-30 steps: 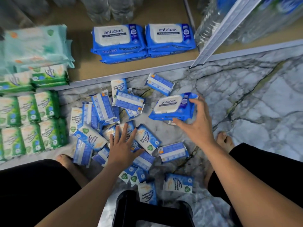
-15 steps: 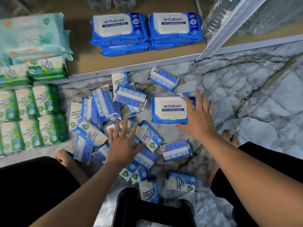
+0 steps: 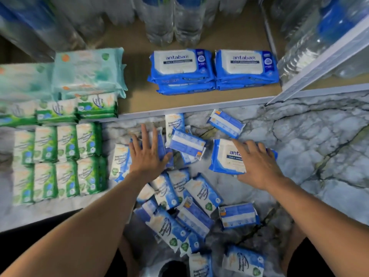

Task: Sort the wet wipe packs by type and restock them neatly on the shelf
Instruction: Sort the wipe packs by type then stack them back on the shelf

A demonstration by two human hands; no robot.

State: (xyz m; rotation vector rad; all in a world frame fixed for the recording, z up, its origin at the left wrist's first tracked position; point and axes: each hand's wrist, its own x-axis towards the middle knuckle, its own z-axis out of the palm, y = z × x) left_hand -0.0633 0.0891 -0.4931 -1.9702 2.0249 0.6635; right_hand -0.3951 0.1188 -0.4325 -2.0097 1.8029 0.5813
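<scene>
Several small blue wipe packs (image 3: 196, 193) lie scattered on the marble floor in front of me. My left hand (image 3: 147, 154) lies flat, fingers spread, on small blue packs at the pile's upper left. A large blue Antabax pack (image 3: 225, 156) lies flat on the floor to the right, and my right hand (image 3: 257, 162) rests on top of it, thumb at its near edge. Two short stacks of Antabax packs (image 3: 213, 68) sit side by side on the low shelf (image 3: 139, 100).
Small green packs (image 3: 60, 160) stand in rows on the floor at left. Pale mint packs (image 3: 87, 72) lie on green ones on the shelf's left part. Water bottles (image 3: 171, 19) stand at the shelf's back. A white upright (image 3: 319, 62) slants at right. Bare marble floor (image 3: 309, 136) lies to the right.
My right hand has laid the large Antabax pack flat on the floor and now rests on it. My left hand slid forward to the pile's far left. The view shifted toward the shelf.
</scene>
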